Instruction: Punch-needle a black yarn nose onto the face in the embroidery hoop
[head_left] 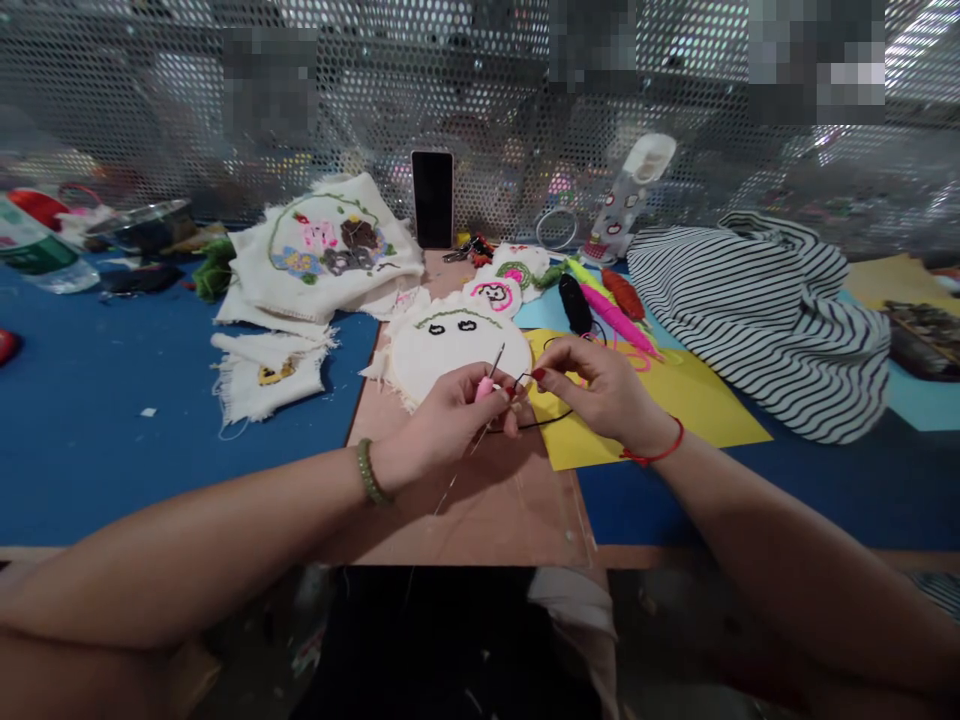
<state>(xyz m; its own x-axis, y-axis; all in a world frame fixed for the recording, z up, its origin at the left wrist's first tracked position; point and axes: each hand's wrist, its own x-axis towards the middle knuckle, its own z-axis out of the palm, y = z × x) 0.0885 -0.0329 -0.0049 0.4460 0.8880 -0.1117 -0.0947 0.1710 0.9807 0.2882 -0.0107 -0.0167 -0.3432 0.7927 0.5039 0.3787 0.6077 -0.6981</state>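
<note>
"What are you holding?"

"In the middle of the frame, my left hand (459, 402) grips a pink-handled punch needle (486, 386), its metal tip pointing up and leaning right. Just beside it, my right hand (594, 390) pinches a black thread (541, 424) between thumb and forefinger."

"How do you do this bit well?"

"I take it I'm working the thread at the needle, so I'd hold the shaft steady, pinch close to the thread's end and feed it gently, with slack, rather than tug. I'd also mind that the loose length doesn't snag on the white hooped cloth (420, 362), which lies beyond my left hand, its stitched black eyes facing up."

"And what can't you make out?"

"My fingers cover much of the handle, so I can't tell whether the thread passes through the needle. A thin pale strand hangs below my left hand toward the lower centre; thread or wire, I can't say. The black thread may lead to the black yarn bundle (575, 305) right of centre, but I lose its path. At the far left, the frame edge cuts off a plastic bottle (45, 255)."
</note>
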